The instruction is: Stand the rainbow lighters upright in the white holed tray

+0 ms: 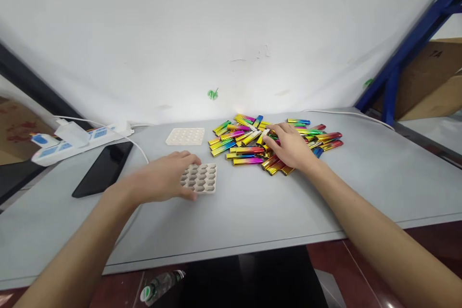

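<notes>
A pale tray with rows of hollow cells (205,178) lies on the grey table. My left hand (164,177) grips its left part, thumb at the near edge and fingers at the far edge. Right of the middle is a loose heap of shiny lighter-like pieces (249,149) in gold, red, blue, green and magenta. Over the heap's right part rests my right hand (288,144), with thumb and fingers around a small white-ended piece (265,133). Behind the held tray, a second pale tray (185,136) lies flat.
A black phone (103,168) and a white power strip (83,143) with plugs and cables are on the left. The wall (224,38) stands behind the table (252,216). On the right are a blue frame (391,89) and cardboard boxes (429,79). A bottle (162,286) is below the front edge.
</notes>
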A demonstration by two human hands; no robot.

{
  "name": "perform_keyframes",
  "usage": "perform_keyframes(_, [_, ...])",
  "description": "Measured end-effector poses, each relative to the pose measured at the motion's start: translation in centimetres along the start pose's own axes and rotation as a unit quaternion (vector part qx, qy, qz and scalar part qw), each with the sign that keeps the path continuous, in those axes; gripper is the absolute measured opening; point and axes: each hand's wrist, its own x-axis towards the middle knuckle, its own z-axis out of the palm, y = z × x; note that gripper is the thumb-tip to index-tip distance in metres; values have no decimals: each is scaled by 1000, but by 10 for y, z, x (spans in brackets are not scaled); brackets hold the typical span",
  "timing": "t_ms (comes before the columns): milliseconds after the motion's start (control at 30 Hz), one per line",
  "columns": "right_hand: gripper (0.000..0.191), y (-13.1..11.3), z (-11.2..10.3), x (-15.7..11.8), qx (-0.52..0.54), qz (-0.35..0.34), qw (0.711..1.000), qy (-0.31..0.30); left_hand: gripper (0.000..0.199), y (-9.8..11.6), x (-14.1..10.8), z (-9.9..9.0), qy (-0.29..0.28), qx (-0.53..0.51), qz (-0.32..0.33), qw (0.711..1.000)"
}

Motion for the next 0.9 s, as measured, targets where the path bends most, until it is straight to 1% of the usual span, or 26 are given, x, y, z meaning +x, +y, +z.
perform_keyframes(67, [51, -4, 0, -1, 8, -4, 1000, -2, 57, 1, -8, 8, 7, -3, -7, 1000])
perform_keyframes(133, [48, -8, 0, -2, 16, -8, 1000, 0, 57, 10, -13, 16, 9, -9, 6, 1000])
perform_keyframes(233, [45, -10, 0, -2, 26, -12, 1000, 8, 59, 36, -14, 25, 0, -23, 80, 997])
perform_keyframes(267, [44, -10, 0, -2, 28, -12, 999, 12, 61, 47, -12, 28, -11, -22, 109, 994])
perform_keyframes(300, [44, -9, 0, -2, 30, -13, 999, 15, 62, 58, -8, 30, -9, -15, 130, 991])
perform_keyframes(367, [43, -8, 0, -2, 33, -13, 999, 22, 67, 76, 2, 35, 11, 17, 152, 988])
perform_keyframes(467, [40, -7, -1, -3, 46, -9, 999, 25, 70, 90, 21, 37, 54, 54, 190, 979])
perform_keyframes(567, [34, -8, -3, -4, 60, -22, 998, 22, 75, 86, 40, 34, 104, 29, 212, 971])
perform_keyframes(633, [32, -11, -6, -5, 67, -40, 997, 15, 66, 76, 53, 33, 149, -23, 208, 966])
perform_keyframes(700, [31, -15, -8, -6, 75, -58, 995, 1, 43, 62, 67, 35, 229, -90, 163, 955])
perform_keyframes(733, [30, -16, -9, -7, 77, -68, 995, -9, 35, 54, 73, 38, 276, -114, 145, 943])
perform_keyframes(767, [29, -17, -10, -7, 77, -77, 994, -21, 31, 47, 79, 41, 306, -126, 124, 935])
perform_keyframes(800, [28, -17, -10, -7, 74, -84, 993, -34, 27, 41, 83, 45, 329, -132, 107, 929])
perform_keyframes(900, [24, -15, -6, -8, 59, -89, 993, -58, 20, 31, 88, 53, 359, -129, 81, 921])
